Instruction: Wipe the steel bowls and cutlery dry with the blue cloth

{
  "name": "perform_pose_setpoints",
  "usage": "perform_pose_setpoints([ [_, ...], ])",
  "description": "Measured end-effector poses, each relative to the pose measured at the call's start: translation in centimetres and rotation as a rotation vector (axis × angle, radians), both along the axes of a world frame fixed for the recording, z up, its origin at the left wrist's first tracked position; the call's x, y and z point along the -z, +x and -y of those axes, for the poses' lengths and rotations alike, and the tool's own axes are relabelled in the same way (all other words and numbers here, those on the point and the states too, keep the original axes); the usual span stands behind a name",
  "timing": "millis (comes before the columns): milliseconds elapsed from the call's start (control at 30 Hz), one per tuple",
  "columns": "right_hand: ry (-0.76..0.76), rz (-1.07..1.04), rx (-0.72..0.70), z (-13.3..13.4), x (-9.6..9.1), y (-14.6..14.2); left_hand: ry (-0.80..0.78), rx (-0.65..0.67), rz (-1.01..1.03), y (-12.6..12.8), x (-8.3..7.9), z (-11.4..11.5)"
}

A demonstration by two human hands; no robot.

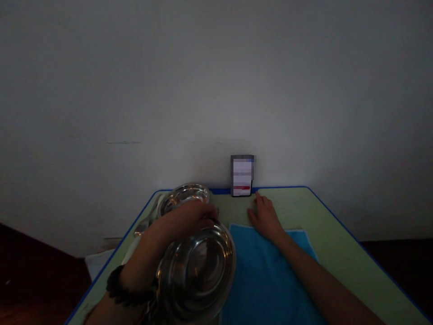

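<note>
My left hand [200, 213], with a dark beaded bracelet at the wrist, is closed on the far rim of a shiny stainless steel bowl [208, 262]. The bowl is tilted, and a second rim seems to show at its left; I cannot tell if it is another dish. Behind my left hand stands another steel bowl [186, 194], partly covered by the hand. My right hand [265, 217] holds nothing, its fingers apart over the tabletop just beyond a blue cloth [260, 280]. The index fingertip is close to the base of a phone [241, 176].
The pale green table [338, 253] has a blue edge and stands against a grey wall [216, 90]. The phone leans upright on that wall. A spoon-like metal utensil [141, 226] lies at the left edge. White material [96, 264] shows below the table's left side.
</note>
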State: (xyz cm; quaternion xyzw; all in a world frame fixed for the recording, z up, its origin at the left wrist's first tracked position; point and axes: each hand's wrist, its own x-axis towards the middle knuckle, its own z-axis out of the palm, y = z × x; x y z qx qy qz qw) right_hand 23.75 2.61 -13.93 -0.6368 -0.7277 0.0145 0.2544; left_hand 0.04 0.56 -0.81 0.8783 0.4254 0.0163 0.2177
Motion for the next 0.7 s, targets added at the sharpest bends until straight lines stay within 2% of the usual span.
perform_pose_setpoints([
  [333,0.013,0.002,-0.007,-0.06,0.29,0.07,0.035,0.041,0.135,0.21,-0.07,0.17],
  [700,0.007,0.010,-0.007,-0.05,0.35,0.07,0.051,0.028,0.138,0.06,0.16,-0.09],
])
